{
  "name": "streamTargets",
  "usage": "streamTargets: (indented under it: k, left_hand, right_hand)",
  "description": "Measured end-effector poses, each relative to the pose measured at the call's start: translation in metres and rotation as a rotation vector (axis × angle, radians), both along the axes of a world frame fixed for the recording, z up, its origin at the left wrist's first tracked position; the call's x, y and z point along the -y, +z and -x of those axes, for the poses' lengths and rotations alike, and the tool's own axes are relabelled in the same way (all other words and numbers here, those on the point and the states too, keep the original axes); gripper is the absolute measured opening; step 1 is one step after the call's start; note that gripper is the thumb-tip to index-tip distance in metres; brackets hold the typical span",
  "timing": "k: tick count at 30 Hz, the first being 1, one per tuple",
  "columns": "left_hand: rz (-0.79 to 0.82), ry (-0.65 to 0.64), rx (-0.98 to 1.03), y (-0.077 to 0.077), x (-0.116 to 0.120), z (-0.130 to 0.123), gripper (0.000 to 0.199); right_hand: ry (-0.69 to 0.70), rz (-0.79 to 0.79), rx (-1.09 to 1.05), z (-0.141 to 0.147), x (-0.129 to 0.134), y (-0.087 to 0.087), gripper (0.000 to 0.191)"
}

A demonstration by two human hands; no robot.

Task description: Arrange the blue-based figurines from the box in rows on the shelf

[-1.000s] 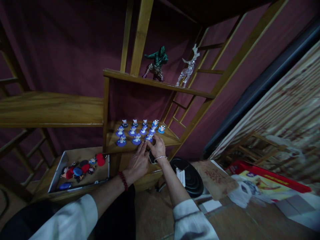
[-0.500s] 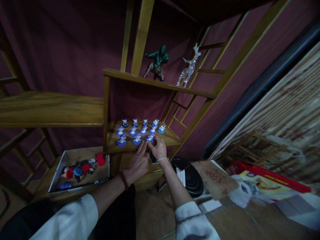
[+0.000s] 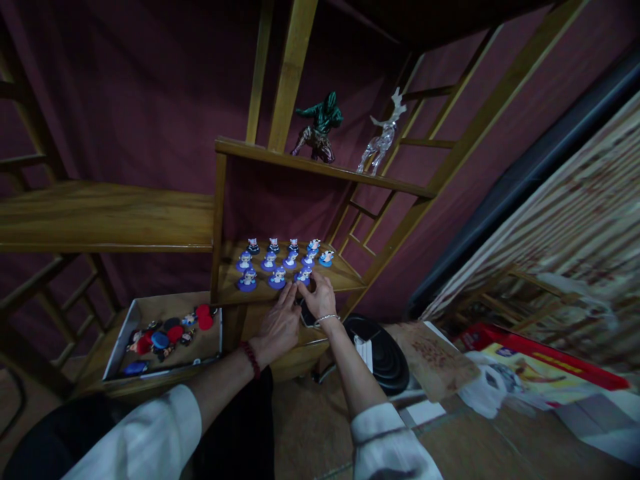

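Observation:
Several small figurines with purple bases [image 3: 277,277] stand in rows on the lower wooden shelf [image 3: 231,291]. Behind them are three dark-based figurines [image 3: 273,245] and, at the right, two blue-based ones [image 3: 326,258]. My right hand [image 3: 320,299] has its fingertips around the front-right purple figurine [image 3: 303,275], thumb and fingers closed on its base. Beside it, my left hand [image 3: 281,323] reaches to the shelf's front edge, fingers extended and close together, tips near the same figurine; nothing shows in its grasp.
An open box [image 3: 131,333] of red, blue and dark figures sits at the lower left. On the upper shelf [image 3: 280,158] stand a green figure [image 3: 321,127] and a clear deer [image 3: 383,137]. Black round item [image 3: 390,360] and red box [image 3: 560,363] lie lower right.
The view has shifted slightly, so the shelf and box appear a little further right. Both hands stay at the front-right purple figurine, with little visible movement.

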State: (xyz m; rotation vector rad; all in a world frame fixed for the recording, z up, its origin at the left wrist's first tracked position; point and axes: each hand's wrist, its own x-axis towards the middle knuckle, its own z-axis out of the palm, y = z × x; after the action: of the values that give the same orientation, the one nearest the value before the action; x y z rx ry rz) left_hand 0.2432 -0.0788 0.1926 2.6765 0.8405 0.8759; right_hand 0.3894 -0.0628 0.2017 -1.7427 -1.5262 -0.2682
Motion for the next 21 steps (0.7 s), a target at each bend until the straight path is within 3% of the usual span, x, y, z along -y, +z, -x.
streamTargets:
  k: [7, 12, 21]
  left_hand:
    - [-0.025, -0.017, 0.025, -0.003, -0.001, 0.001, 0.022]
    - [-0.057, -0.004, 0.03, -0.009, 0.002, 0.003, 0.027]
    - [-0.09, 0.023, -0.045, -0.016, 0.009, 0.015, 0.043]
  right_hand:
    - [-0.006, -0.071, 0.011, 0.002, 0.004, -0.005, 0.045]
    - [0.002, -0.181, 0.007, 0.009, 0.016, -0.011, 0.04]
    - [-0.073, -0.27, -0.008, 0.045, 0.033, -0.036, 0.041]
